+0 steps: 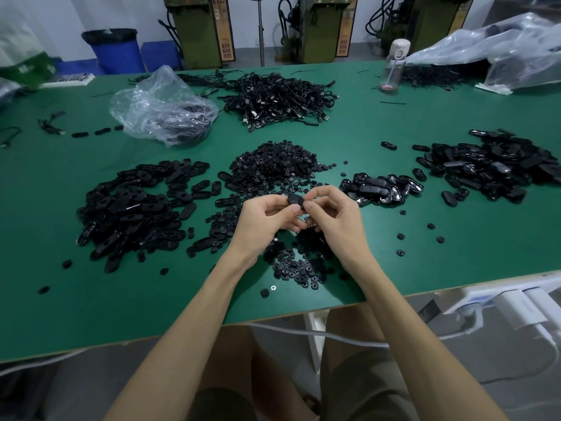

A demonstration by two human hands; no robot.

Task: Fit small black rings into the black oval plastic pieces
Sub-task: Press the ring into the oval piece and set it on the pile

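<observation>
Over the scattered rings (pixel 293 265) on the green table (pixel 394 123), I see both hands curled — left hand (pixel 264 217) and right hand (pixel 334 214) each pinch an end of one oval piece (pixel 295 199).

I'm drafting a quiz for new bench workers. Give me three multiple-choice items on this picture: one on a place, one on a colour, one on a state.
1. Where does the bottle stand?
A. beside the hands
B. at the table's far side, right of centre
C. on the floor

2. What colour is the table top?
A. white
B. grey
C. green

3. What are the left hand and right hand doing?
A. both pinching one oval piece
B. lying flat on the table
C. hanging below the table

Key: 1 B, it stands upright near the far edge; 2 C, green shows between all the heaps; 3 A, the fingertips of both hands meet on the piece above the table.
</observation>
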